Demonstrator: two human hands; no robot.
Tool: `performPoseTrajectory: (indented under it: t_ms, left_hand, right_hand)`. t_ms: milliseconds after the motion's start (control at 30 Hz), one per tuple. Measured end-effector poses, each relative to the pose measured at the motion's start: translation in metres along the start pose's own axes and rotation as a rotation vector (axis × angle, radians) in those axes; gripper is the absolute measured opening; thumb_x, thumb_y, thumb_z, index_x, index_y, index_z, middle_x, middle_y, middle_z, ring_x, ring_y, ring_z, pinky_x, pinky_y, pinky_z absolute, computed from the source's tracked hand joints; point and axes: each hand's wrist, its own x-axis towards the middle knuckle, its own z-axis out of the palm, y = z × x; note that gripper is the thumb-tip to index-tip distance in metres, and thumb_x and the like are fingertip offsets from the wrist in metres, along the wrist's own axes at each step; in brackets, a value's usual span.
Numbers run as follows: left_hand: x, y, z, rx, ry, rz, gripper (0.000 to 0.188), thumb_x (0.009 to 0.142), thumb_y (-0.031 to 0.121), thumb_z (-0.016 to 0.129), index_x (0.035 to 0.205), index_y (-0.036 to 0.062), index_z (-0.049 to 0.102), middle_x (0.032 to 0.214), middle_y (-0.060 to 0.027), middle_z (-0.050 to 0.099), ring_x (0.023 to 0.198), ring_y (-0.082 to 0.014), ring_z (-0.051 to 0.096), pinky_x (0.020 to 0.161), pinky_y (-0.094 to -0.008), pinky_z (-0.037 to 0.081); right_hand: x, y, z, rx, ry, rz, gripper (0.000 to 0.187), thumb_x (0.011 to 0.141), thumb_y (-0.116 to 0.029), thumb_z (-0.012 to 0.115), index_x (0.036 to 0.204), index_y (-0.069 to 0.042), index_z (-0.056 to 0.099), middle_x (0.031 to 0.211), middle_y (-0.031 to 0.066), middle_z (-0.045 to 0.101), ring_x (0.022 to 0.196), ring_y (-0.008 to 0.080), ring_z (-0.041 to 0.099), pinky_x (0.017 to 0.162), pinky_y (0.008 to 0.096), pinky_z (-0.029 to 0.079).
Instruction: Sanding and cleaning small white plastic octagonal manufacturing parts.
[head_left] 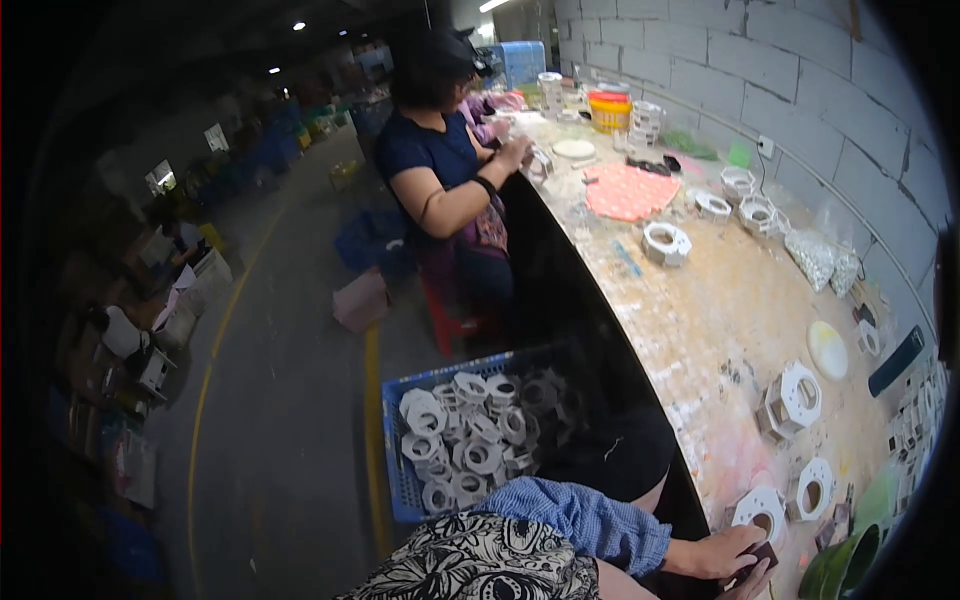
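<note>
At the lower right, my left hand (712, 555) reaches from a blue checked sleeve, its fingers closed on a dark reddish-brown flat piece (757, 560). My right hand (758, 583), cut off by the lower edge, is closed on the same piece from the near side. A white ring-shaped octagonal part (757, 503) lies on the table just beyond my fingers. Beside it stands a second octagonal part (811, 488), with a third octagonal part (794, 400) farther up the table.
A blue crate (393, 440) full of white parts stands on the floor left of the table (640, 320). A co-worker (430, 170) handles a white part farther along. A green tube-shaped container (838, 570), pale round disc (828, 350) and pink cloth (632, 192) occupy the tabletop.
</note>
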Motion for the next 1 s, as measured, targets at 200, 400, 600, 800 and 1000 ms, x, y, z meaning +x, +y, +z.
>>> performPoseTrajectory:
  t_ms: [200,400,600,800,1000]
  left_hand:
    - [-0.007,-0.009,0.009,-0.044,-0.001,-0.042,0.016,0.087,0.003,0.057,0.094,-0.0024,0.044,0.085,-0.0235,0.055,0.080,-0.0391,0.057,0.069,-0.0427,0.046]
    - [-0.022,0.046,-0.022,-0.361,-0.078,-0.155,0.013,0.095,0.011,0.051,0.097,-0.0009,0.056,0.069,-0.0071,0.059,0.062,-0.0154,0.061,0.059,-0.0299,0.051]
    - [-0.027,0.062,-0.031,0.036,-0.007,-0.170,0.012,0.091,0.010,0.059,0.089,-0.0015,0.054,0.067,-0.0144,0.059,0.058,-0.0236,0.057,0.056,-0.0358,0.046]
    - [-0.032,0.055,-0.014,0.065,-0.059,-0.155,0.014,0.089,0.008,0.062,0.088,-0.0016,0.051,0.068,-0.0141,0.055,0.059,-0.0242,0.053,0.058,-0.0347,0.044]
    - [-0.027,0.042,-0.024,0.267,0.016,0.086,0.018,0.083,0.008,0.068,0.093,-0.0002,0.056,0.091,-0.0164,0.055,0.085,-0.0283,0.055,0.076,-0.0388,0.045]
  right_hand:
    - [-0.017,-0.037,0.015,0.024,0.014,0.071,0.040,0.101,-0.040,0.047,0.098,-0.001,0.056,0.078,0.0039,0.054,0.069,0.0138,0.050,0.059,0.0279,0.039]
    - [-0.006,-0.021,0.022,0.304,-0.046,0.067,0.026,0.100,-0.033,0.050,0.102,-0.008,0.058,0.086,-0.0028,0.054,0.067,0.0030,0.049,0.047,0.0186,0.035]
    - [-0.014,-0.039,0.028,0.159,-0.085,0.121,0.029,0.101,-0.028,0.050,0.105,0.000,0.058,0.079,0.0019,0.060,0.055,0.0042,0.052,0.046,0.0173,0.042]
    - [-0.029,-0.027,0.008,0.254,-0.091,0.169,0.028,0.100,-0.029,0.054,0.103,-0.002,0.058,0.078,0.0011,0.060,0.059,0.0042,0.052,0.051,0.0184,0.044]
    - [-0.019,-0.034,0.000,0.020,-0.022,0.100,0.027,0.099,-0.025,0.055,0.102,0.001,0.061,0.074,0.0031,0.062,0.058,0.0058,0.054,0.049,0.0210,0.044]
